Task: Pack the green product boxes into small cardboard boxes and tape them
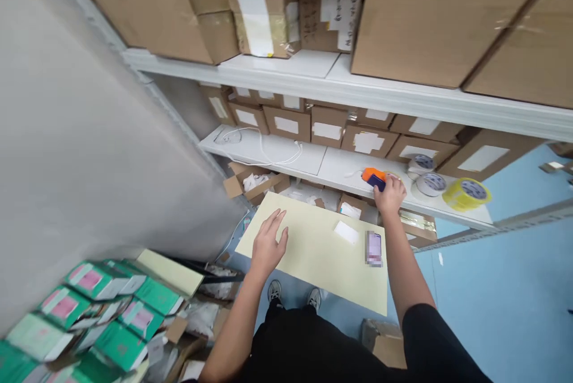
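Observation:
Over the left part of a pale yellow board [308,246] hovers my left hand [268,243], its fingers spread and nothing in it. My right hand [391,194] reaches to the edge of the middle shelf, fingers closed around a small orange and dark blue object [374,178] whose kind I cannot make out. Part of that object is hidden behind my fingers. On the board lie a white card [346,232] and, near its right end, a phone [373,249] with a lit screen.
Tape rolls [430,184], one a yellow roll [466,193], stand on the middle shelf [342,162] right of my hand. A white cable [262,147] lies at its left. Cardboard boxes [286,124] line the shelves. Green boxes [120,341] are piled lower left.

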### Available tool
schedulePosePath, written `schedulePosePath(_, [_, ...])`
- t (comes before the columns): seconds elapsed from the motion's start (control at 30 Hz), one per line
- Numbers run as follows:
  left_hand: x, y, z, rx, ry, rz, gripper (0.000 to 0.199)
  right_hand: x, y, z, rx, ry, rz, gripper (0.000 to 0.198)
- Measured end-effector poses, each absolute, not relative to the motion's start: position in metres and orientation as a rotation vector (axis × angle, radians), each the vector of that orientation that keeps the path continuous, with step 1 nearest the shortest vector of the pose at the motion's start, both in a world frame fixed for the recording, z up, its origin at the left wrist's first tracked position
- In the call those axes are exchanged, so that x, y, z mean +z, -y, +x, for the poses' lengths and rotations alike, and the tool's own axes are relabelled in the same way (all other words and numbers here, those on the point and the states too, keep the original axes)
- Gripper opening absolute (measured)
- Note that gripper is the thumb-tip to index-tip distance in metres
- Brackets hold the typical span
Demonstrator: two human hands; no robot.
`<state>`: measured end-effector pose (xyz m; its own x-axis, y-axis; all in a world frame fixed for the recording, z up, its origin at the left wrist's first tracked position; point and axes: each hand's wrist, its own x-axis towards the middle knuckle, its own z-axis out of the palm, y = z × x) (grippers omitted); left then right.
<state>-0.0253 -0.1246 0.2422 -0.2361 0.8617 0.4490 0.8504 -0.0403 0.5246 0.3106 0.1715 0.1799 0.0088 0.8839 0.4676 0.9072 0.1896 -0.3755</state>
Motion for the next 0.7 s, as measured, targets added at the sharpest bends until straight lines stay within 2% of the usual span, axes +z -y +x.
schedulePosePath(0.07, [0.234, 0.128, -0.028, 1.128, -2.180, 1.917, 0.045, 0.179, -0.151, 0.293, -0.030, 1.807, -1.524, 0.056])
schedulePosePath(0.17, [0.226, 0.139, -0.034, 1.077, -2.201, 1.849, 0.042, 0.173, -0.105, 0.254, 0.158, 1.751, -1.300, 0.056])
schedulePosePath(0.37, [0.211, 0.195, -0.074, 1.108, -2.316, 1.618, 0.044, 0.152, 0.002, 0.151, 0.827, 1.903, -1.092, 0.063])
schedulePosePath(0.7, [0.187, 0.406, -0.184, 1.250, -2.674, 1.087, 0.051, 0.141, 0.175, -0.050, 1.256, 2.287, -0.674, 0.059])
